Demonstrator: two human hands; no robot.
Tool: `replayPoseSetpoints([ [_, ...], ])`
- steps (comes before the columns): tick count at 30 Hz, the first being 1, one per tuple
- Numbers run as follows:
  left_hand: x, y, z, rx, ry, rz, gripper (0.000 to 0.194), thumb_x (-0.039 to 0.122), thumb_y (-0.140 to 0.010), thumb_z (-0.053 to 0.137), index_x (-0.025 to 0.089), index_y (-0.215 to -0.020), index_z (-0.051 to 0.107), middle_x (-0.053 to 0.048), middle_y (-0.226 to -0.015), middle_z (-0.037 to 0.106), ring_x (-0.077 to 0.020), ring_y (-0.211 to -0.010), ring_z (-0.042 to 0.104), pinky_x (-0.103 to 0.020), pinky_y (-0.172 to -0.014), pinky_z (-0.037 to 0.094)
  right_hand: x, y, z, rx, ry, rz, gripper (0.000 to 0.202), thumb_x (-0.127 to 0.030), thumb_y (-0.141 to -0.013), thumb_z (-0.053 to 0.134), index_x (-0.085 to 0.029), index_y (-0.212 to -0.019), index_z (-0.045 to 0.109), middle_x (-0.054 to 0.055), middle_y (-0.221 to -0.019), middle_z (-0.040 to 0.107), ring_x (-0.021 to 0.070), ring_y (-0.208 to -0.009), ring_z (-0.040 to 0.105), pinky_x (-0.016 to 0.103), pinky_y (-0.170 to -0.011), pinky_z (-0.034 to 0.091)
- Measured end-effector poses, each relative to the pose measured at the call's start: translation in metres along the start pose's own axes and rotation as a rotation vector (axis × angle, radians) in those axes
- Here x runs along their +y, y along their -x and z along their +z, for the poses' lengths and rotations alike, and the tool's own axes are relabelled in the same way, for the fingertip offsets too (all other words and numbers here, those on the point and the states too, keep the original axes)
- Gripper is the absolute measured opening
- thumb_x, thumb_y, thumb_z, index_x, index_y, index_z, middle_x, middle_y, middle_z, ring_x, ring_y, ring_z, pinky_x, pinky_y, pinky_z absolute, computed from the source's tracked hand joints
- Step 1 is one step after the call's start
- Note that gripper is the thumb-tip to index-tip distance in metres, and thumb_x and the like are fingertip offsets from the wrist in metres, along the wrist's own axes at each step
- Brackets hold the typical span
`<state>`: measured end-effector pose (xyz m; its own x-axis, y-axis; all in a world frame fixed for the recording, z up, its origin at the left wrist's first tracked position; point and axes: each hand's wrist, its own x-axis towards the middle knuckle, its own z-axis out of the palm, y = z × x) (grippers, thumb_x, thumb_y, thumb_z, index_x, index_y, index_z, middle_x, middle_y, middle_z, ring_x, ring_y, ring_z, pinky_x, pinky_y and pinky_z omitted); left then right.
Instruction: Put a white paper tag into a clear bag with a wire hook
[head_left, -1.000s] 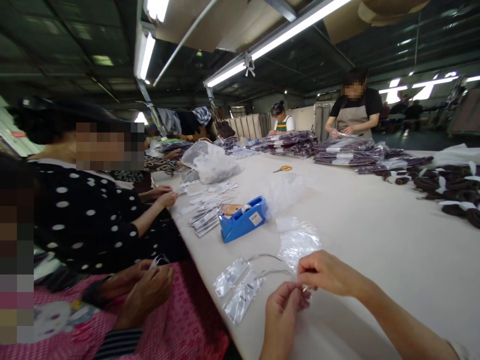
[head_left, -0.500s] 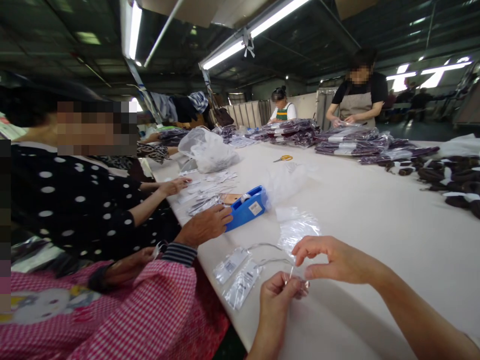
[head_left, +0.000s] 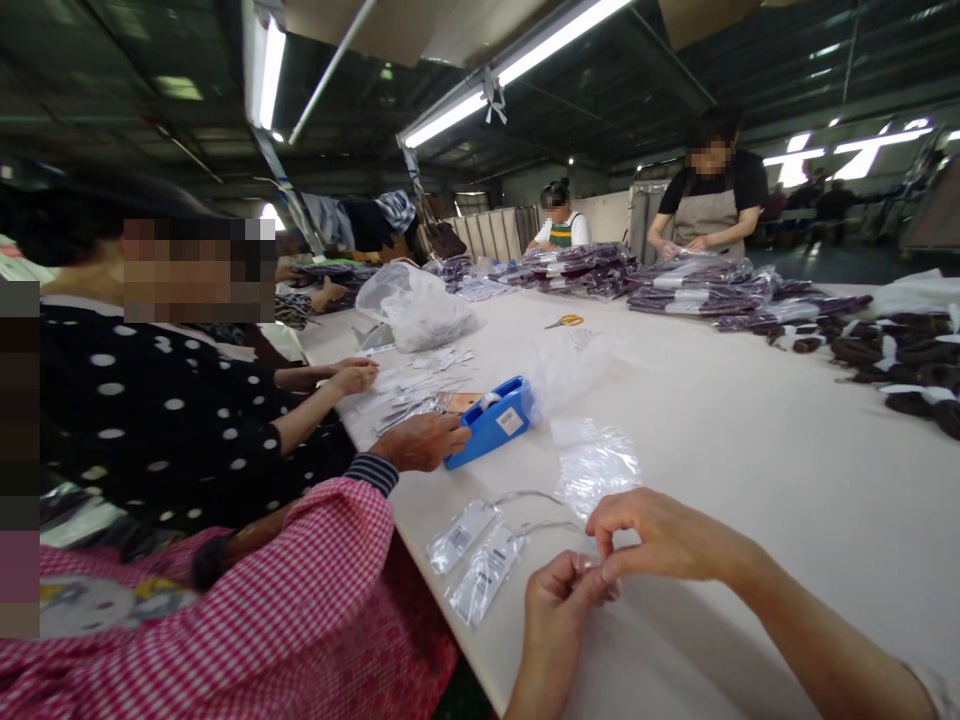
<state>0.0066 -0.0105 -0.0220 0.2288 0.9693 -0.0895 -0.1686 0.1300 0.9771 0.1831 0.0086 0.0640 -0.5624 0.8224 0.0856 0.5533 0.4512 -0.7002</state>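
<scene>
Both grips pinch together at the table's near edge: left hand (head_left: 559,605) and right hand (head_left: 651,535) clamp one tiny clear plastic piece (head_left: 600,572); two small clear labelled bags (head_left: 474,562) lie just beside them on the white table (head_left: 750,470).

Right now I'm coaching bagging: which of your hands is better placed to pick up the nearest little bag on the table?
Left. The left hand sits just beside that bag, while the right hand lies farther right.

Table (head_left: 750,480) open rightward; packets (head_left: 480,560) and tape dispenser (head_left: 491,422) crowd left.
</scene>
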Motion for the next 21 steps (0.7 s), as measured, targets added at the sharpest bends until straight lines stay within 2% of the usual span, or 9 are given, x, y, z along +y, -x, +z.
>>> replayPoseSetpoints([
  [3,0.002,0.000,0.001,0.002,-0.005,0.005,0.024,0.035,-0.069,0.077,0.015,-0.062,0.066,-0.001,-0.060,0.067,-0.0153,-0.061,0.060,-0.025,-0.065,0.045,-0.001,-0.001,0.000,0.058,0.047,-0.069,0.006,-0.019,-0.078,0.070,-0.022,-0.073,0.069,0.001,-0.105,0.068,0.0183,-0.095,0.062,0.029,-0.085,0.044],
  [5,0.007,0.002,0.001,-0.022,0.009,0.021,0.020,0.034,-0.067,0.078,0.016,-0.070,0.069,-0.001,-0.068,0.070,-0.0160,-0.068,0.061,-0.025,-0.068,0.045,0.000,-0.001,0.001,0.102,0.127,-0.108,0.008,-0.016,-0.078,0.070,-0.022,-0.073,0.069,0.002,-0.113,0.066,0.0205,-0.104,0.060,0.033,-0.091,0.042],
  [8,0.016,0.006,-0.001,-0.050,-0.039,0.063,0.023,0.035,-0.071,0.074,0.018,-0.087,0.073,-0.003,-0.082,0.073,-0.0182,-0.078,0.062,-0.026,-0.074,0.046,0.002,-0.001,0.002,0.113,0.216,-0.153,0.008,-0.019,-0.079,0.072,-0.022,-0.072,0.070,0.002,-0.113,0.066,0.0223,-0.109,0.057,0.037,-0.095,0.040],
  [11,0.024,0.007,-0.006,0.031,-0.224,0.114,0.024,0.038,-0.081,0.063,0.018,-0.084,0.076,-0.003,-0.077,0.073,-0.0180,-0.074,0.061,-0.026,-0.073,0.045,0.004,-0.003,0.003,0.128,0.250,-0.202,0.007,-0.023,-0.080,0.072,-0.023,-0.074,0.071,0.001,-0.114,0.065,0.0208,-0.108,0.057,0.036,-0.094,0.040],
  [16,0.030,0.007,-0.009,0.079,-0.299,0.126,0.030,0.040,-0.084,0.058,0.018,-0.084,0.078,-0.006,-0.078,0.076,-0.0203,-0.075,0.063,-0.027,-0.071,0.046,0.003,-0.008,0.008,0.265,0.490,-0.329,0.016,-0.019,-0.086,0.063,-0.020,-0.070,0.066,0.002,-0.102,0.065,0.0192,-0.094,0.054,0.035,-0.083,0.038],
  [18,0.031,0.009,-0.009,0.096,-0.276,0.119,0.030,0.041,-0.084,0.059,0.018,-0.087,0.078,-0.006,-0.079,0.076,-0.0209,-0.076,0.064,-0.028,-0.070,0.047,0.001,-0.009,0.011,0.277,0.595,-0.382,0.022,-0.020,-0.090,0.057,-0.019,-0.069,0.063,0.002,-0.091,0.064,0.0171,-0.082,0.051,0.033,-0.074,0.036],
  [21,0.031,0.011,-0.011,0.118,-0.241,0.117,0.029,0.040,-0.083,0.061,0.018,-0.091,0.079,-0.007,-0.081,0.077,-0.0218,-0.077,0.066,-0.028,-0.070,0.049,-0.001,-0.009,0.015,0.248,0.631,-0.432,0.028,-0.021,-0.095,0.049,-0.019,-0.069,0.059,0.000,-0.080,0.060,0.0148,-0.071,0.047,0.031,-0.065,0.034],
])
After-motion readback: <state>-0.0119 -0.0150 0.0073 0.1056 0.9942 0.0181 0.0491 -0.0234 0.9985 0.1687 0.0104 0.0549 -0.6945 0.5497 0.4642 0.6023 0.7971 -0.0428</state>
